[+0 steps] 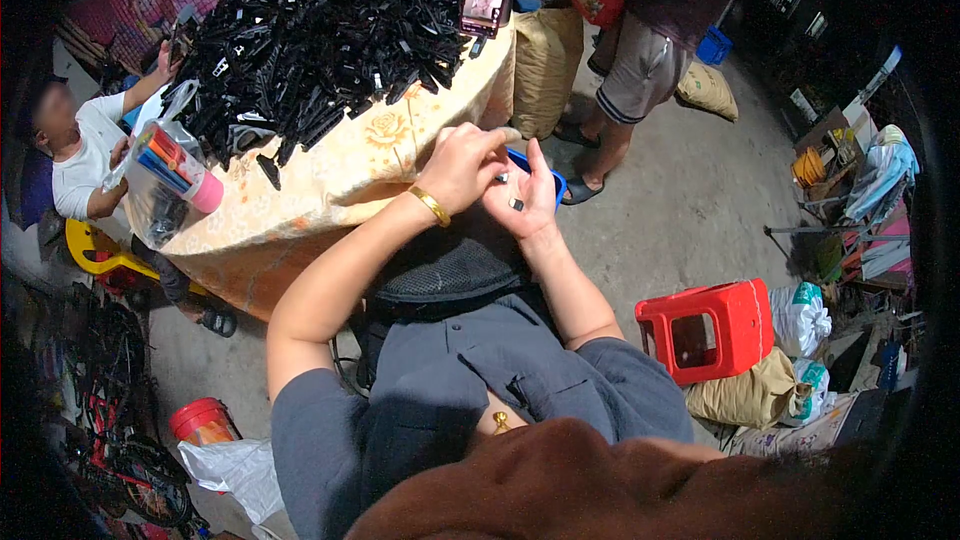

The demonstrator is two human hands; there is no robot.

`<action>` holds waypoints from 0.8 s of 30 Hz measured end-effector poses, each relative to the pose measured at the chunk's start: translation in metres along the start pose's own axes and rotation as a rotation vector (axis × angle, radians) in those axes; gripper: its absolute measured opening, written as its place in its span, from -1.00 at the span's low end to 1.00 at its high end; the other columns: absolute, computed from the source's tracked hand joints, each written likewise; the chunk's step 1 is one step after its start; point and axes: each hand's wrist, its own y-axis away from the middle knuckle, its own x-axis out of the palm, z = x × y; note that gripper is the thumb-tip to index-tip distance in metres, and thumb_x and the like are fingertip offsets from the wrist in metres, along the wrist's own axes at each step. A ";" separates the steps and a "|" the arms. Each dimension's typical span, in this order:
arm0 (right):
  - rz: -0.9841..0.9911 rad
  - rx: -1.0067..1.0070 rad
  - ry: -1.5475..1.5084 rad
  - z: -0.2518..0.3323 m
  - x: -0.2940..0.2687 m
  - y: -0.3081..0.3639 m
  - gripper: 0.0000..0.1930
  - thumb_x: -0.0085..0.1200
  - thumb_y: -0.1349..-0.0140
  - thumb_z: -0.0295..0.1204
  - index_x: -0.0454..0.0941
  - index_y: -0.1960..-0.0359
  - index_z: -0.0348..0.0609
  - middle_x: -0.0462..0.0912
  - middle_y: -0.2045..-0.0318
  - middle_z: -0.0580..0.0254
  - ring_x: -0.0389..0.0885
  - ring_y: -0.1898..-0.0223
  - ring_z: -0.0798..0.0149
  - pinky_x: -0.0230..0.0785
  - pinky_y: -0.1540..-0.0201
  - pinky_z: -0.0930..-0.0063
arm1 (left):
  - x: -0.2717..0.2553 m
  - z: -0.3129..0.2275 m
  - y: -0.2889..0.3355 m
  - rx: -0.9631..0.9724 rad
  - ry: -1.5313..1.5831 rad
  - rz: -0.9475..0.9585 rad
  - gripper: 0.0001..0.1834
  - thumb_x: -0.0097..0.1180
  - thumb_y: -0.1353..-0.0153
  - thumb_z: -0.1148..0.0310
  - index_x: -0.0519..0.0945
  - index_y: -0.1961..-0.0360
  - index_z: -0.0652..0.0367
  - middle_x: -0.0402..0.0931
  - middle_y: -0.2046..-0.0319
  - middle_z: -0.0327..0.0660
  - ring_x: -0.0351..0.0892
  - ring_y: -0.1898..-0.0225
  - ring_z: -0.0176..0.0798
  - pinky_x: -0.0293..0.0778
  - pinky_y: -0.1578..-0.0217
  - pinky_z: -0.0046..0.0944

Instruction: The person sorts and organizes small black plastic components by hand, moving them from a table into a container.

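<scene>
Black parts (320, 50) lie heaped on the bench (335, 170), most work seemingly left; any finished ones cannot be told apart. Small pieces (517, 205) rest on the right hand (531, 192), palm upturned and spread; the left hand (458, 168) curls over it, whether pinching anything I cannot tell.

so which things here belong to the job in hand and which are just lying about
Likely in the job:
small dark pieces in the right hand
heap of black parts on the table

Probably just lying about:
phone
red stool
red bucket
</scene>
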 end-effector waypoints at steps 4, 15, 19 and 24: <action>-0.072 -0.031 0.041 0.005 -0.001 -0.001 -0.34 -0.26 -0.20 0.04 0.24 -0.01 -0.42 0.38 0.02 -0.12 0.36 -0.02 0.07 0.14 -0.15 0.26 | -0.012 0.002 -0.003 -0.032 0.068 -0.167 -0.68 0.12 0.09 0.52 0.53 0.21 0.22 0.53 0.41 -0.09 0.53 0.36 -0.13 0.44 0.28 -0.27; -0.029 -0.171 -0.090 0.024 0.018 0.008 -0.27 -0.31 -0.22 0.02 0.02 -0.15 -0.47 0.09 -0.18 -0.23 0.00 -0.25 -0.11 -0.11 -0.26 0.05 | -0.058 0.050 0.018 -0.317 0.078 -0.301 -0.71 0.14 0.02 0.41 0.54 0.21 0.22 0.54 0.40 -0.08 0.54 0.40 -0.23 0.44 0.32 -0.33; -0.042 -0.215 -0.102 0.031 0.020 0.012 -0.29 -0.32 -0.23 0.01 0.03 -0.15 -0.46 0.09 -0.18 -0.22 0.01 -0.24 -0.11 -0.10 -0.25 0.04 | -0.073 0.076 0.037 -0.342 -0.133 -0.205 -0.71 0.14 0.04 0.38 0.54 0.24 0.22 0.52 0.40 -0.06 0.51 0.35 -0.10 0.42 0.27 -0.22; -0.059 -0.271 -0.086 0.038 0.018 0.013 -0.30 -0.36 -0.24 0.00 0.01 -0.15 -0.47 0.10 -0.18 -0.23 0.02 -0.24 -0.11 -0.09 -0.25 0.05 | -0.064 0.093 0.060 -0.216 -0.124 -0.143 -0.71 0.14 0.04 0.35 0.52 0.28 0.27 0.50 0.36 -0.05 0.45 0.28 -0.04 0.37 0.20 -0.18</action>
